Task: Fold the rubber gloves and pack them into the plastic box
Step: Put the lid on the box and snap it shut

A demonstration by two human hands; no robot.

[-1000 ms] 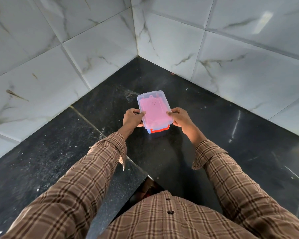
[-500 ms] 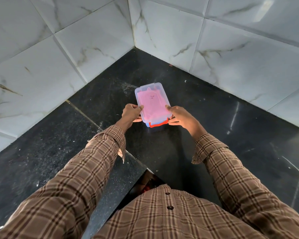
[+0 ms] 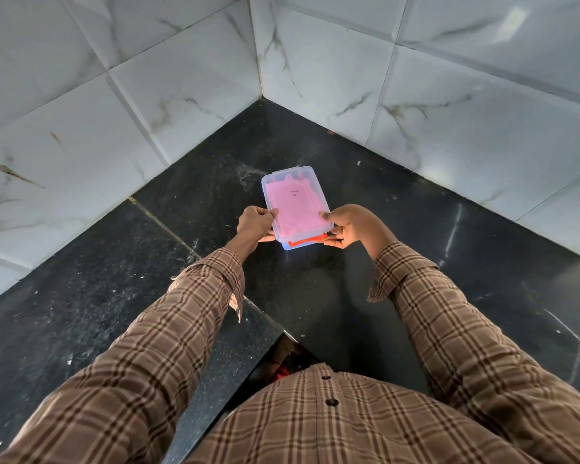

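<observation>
Head view, one frame on my screen, entries as I log them.

Item 1 — plastic box [image 3: 297,206]: translucent, rectangular with rounded corners, clear lid seated on top. I see an orange-red clasp [image 3: 307,242] at its near short end. Contents: rubber gloves [image 3: 295,209], pink, lying flat beneath the lid and filling most of the interior; a small dark mark shows on them through the lid. How many folds they have I cannot tell.

Orientation: the box's long axis runs from about 5 o'clock at the clasp end to about 11 o'clock at the far end, which points towards the wall corner. The lid faces up at me.

Position: centre of frame, over the black stone counter [image 3: 399,249], near the corner where the two tiled walls [image 3: 315,68] meet. Whether its base touches the stone or is lifted just clear I cannot tell.

Item 2 — left hand [image 3: 255,224]: at the box's 9 o'clock side, thumb over the lid edge, fingers curled under the near corner, clamped on the box.

Item 3 — right hand [image 3: 350,226]: at the 3 o'clock side, thumb tip on the lid edge, fingers reaching under beside the clasp, likewise gripping the box.

Item 4 — brown checked sleeves [image 3: 188,316], running in from 6 o'clock.
</observation>
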